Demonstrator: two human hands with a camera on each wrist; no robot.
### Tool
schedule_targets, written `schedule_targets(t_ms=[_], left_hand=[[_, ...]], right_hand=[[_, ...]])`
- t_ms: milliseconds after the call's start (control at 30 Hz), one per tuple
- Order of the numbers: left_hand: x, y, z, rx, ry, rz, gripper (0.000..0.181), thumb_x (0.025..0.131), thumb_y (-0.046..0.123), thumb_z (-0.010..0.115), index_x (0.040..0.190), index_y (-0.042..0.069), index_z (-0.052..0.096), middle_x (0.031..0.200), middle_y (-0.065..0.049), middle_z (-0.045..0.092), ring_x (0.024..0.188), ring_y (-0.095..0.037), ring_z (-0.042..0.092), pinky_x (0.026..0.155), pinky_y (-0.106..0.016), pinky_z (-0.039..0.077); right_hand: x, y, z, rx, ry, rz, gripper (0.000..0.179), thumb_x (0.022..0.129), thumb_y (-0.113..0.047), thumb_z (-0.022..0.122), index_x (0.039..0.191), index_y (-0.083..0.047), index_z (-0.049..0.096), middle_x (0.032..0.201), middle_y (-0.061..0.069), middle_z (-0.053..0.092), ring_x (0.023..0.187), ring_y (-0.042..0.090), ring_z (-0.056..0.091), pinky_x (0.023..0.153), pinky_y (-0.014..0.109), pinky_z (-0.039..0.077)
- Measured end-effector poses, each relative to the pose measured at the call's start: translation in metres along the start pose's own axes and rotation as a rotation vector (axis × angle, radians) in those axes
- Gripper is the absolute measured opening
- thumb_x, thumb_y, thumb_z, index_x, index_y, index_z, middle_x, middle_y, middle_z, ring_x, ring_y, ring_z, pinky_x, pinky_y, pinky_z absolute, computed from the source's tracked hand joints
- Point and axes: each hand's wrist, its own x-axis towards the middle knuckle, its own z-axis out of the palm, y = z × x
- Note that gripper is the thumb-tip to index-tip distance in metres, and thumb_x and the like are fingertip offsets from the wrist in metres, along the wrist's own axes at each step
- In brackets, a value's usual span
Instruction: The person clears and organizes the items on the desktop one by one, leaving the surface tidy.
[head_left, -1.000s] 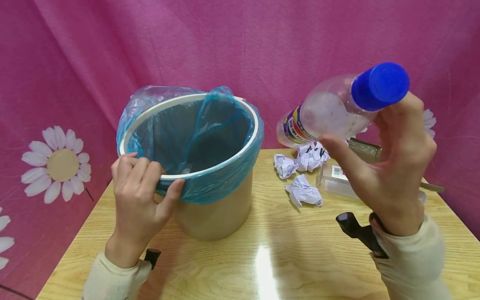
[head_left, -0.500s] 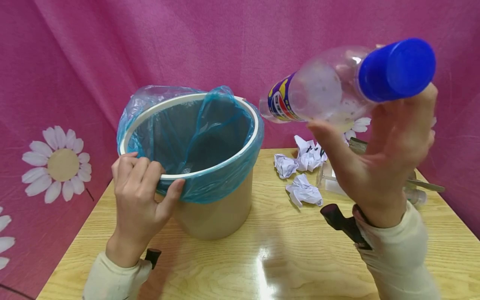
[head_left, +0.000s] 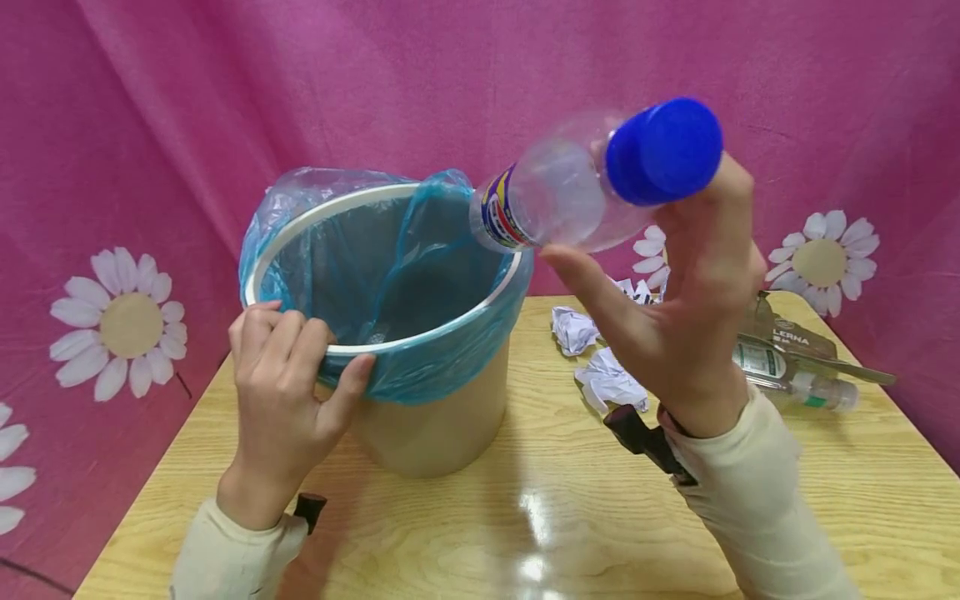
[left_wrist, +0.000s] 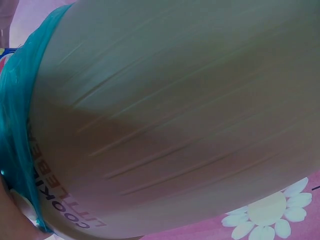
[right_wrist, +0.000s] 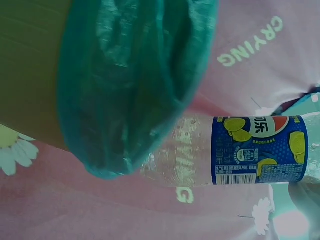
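Observation:
A beige trash bin (head_left: 442,433) stands on the table, lined with a blue plastic bag (head_left: 420,379) folded over its white rim. My left hand (head_left: 288,392) grips the near-left rim and bag, fingers over the edge and thumb outside. In my right hand (head_left: 686,308) is a clear plastic bottle (head_left: 558,196) with a blue cap, held tilted, its base at the bin's right rim. The right wrist view shows its blue label (right_wrist: 257,150) with lemons, beside the bag (right_wrist: 120,90). The bin's side (left_wrist: 175,125) fills most of the left wrist view.
Crumpled white papers (head_left: 611,379) lie right of the bin, partly behind my right hand. Farther right are a clear bottle (head_left: 761,358) on its side, a dark flat packet (head_left: 802,337) and a thin long strip (head_left: 847,367). A pink curtain (head_left: 465,83) hangs behind.
My right hand has carried the bottle up and then left, from above the papers to the bin's right rim. My left hand stays on the rim.

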Motion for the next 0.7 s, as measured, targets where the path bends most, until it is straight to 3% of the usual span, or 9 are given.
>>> schedule_targets(t_ms=[200, 600, 700], left_hand=[[0.0, 0.0, 0.0, -0.002, 0.0, 0.001, 0.058, 0.099, 0.052, 0.05, 0.069, 0.002, 0.043, 0.064, -0.011, 0.038, 0.072, -0.038, 0.041, 0.087, -0.061, 0.035], [0.0, -0.001, -0.001, 0.013, -0.02, -0.006, 0.059, 0.099, 0.053, 0.049, 0.069, 0.003, 0.043, 0.063, -0.011, 0.038, 0.072, -0.038, 0.042, 0.087, -0.06, 0.035], [0.0, -0.001, -0.001, 0.011, -0.016, -0.005, 0.059, 0.099, 0.053, 0.049, 0.069, 0.003, 0.043, 0.063, -0.01, 0.037, 0.072, -0.038, 0.042, 0.087, -0.06, 0.035]], right_hand=[[-0.007, 0.002, 0.013, -0.053, -0.079, -0.009, 0.07, 0.082, -0.034, 0.083, 0.118, 0.018, 0.052, 0.114, 0.022, 0.064, 0.107, 0.036, 0.066, 0.095, 0.048, 0.052], [-0.015, 0.014, 0.015, -0.164, -0.354, 0.023, 0.068, 0.095, -0.039, 0.067, 0.133, 0.013, 0.045, 0.125, 0.021, 0.061, 0.114, 0.029, 0.063, 0.1, 0.038, 0.049], [-0.017, 0.016, 0.014, -0.187, -0.408, 0.051, 0.064, 0.093, -0.027, 0.072, 0.138, 0.009, 0.045, 0.128, 0.019, 0.061, 0.117, 0.029, 0.061, 0.101, 0.037, 0.048]])
